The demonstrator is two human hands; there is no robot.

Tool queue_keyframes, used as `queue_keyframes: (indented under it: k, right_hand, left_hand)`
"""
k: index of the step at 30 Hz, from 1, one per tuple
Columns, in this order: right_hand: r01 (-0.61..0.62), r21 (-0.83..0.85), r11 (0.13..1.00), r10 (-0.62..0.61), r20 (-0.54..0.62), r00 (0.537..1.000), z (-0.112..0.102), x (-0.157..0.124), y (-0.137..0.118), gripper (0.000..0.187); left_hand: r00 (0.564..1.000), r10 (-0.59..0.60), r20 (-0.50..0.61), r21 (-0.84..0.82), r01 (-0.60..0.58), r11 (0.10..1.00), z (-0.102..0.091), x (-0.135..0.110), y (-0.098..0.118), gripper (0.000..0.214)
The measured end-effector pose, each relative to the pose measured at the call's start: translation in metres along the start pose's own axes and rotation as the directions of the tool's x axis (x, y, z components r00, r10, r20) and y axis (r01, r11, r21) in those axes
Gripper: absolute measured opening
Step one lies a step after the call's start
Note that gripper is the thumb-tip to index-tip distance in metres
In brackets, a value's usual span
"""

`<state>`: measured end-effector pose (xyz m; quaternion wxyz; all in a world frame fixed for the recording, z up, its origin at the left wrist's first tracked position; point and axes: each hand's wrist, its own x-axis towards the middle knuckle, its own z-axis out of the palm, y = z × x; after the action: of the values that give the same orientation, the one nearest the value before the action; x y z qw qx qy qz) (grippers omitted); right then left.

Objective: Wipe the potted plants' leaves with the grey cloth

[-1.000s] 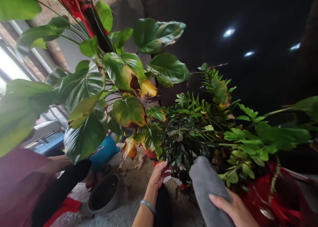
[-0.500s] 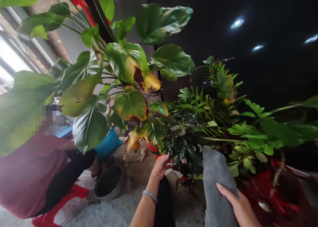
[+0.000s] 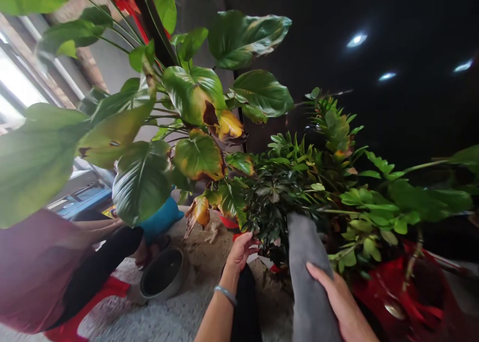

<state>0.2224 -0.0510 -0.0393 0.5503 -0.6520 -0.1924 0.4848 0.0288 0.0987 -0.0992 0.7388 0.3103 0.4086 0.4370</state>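
My right hand [image 3: 331, 287] grips a folded grey cloth [image 3: 309, 272], thumb on top and the other fingers hidden behind it. The cloth's upper end lies against the dark leaves of a low bushy plant [image 3: 273, 192]. On the left side of that plant, my left hand [image 3: 241, 252] reaches in at its lower edge, fingers slightly curled and apart. Whether they touch a leaf is hard to see. Beneath the foliage, a bit of red and white [image 3: 264, 261] shows close to this hand.
A tall plant [image 3: 198, 155] with broad, partly yellowed leaves leans over the left side. A grey bucket [image 3: 181, 272] stands on the floor beside a person in a dark red top [image 3: 41, 267] on a red stool [image 3: 99, 297]. Red wrapping [image 3: 422, 287] lies right, before a dark glossy wall [image 3: 411, 107].
My right hand and the grey cloth have moved left, closer to my left hand. My left hand stays nearly in place. The seated person's forearm shows more plainly.
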Motion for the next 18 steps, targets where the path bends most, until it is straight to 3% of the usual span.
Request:
queue_keyframes:
  k: [2, 5, 8, 11, 14, 16, 18]
  right_hand:
    - [-0.026, -0.042, 0.999, 0.026, 0.000, 1.000, -0.015, -0.009, 0.010, 0.047]
    - [0.092, -0.036, 0.995, -0.093, -0.047, 0.995, -0.022, -0.020, -0.011, 0.046]
    - [0.265, 0.068, 0.962, -0.262, -0.052, 0.964, 0.002, -0.019, -0.053, 0.042]
    - [0.365, 0.149, 0.919, -0.376, 0.047, 0.926, 0.040, -0.008, -0.074, 0.040]
    - [0.352, 0.046, 0.935, -0.355, 0.179, 0.918, 0.059, -0.002, -0.056, 0.040]
    - [0.294, -0.078, 0.953, -0.269, 0.235, 0.934, 0.050, -0.007, -0.032, 0.042]
    - [0.239, -0.177, 0.955, -0.194, 0.241, 0.951, 0.026, -0.017, -0.015, 0.043]
  left_hand:
    - [1.000, 0.015, 0.007, 0.002, -0.015, 1.000, -0.002, -0.001, 0.002, 0.036]
    - [1.000, 0.020, 0.006, -0.012, -0.019, 1.000, -0.003, -0.002, 0.003, 0.041]
    - [1.000, 0.019, -0.007, -0.024, -0.019, 1.000, 0.000, -0.003, 0.002, 0.045]
    - [1.000, 0.025, -0.012, -0.022, -0.026, 0.999, 0.001, -0.003, 0.000, 0.044]
    - [1.000, 0.027, 0.006, 0.000, -0.027, 1.000, 0.000, -0.005, 0.001, 0.041]
    - [1.000, 0.030, 0.009, 0.009, -0.030, 0.999, -0.001, -0.006, 0.003, 0.040]
    - [0.999, 0.035, 0.012, 0.011, -0.035, 0.999, -0.004, -0.007, 0.004, 0.041]
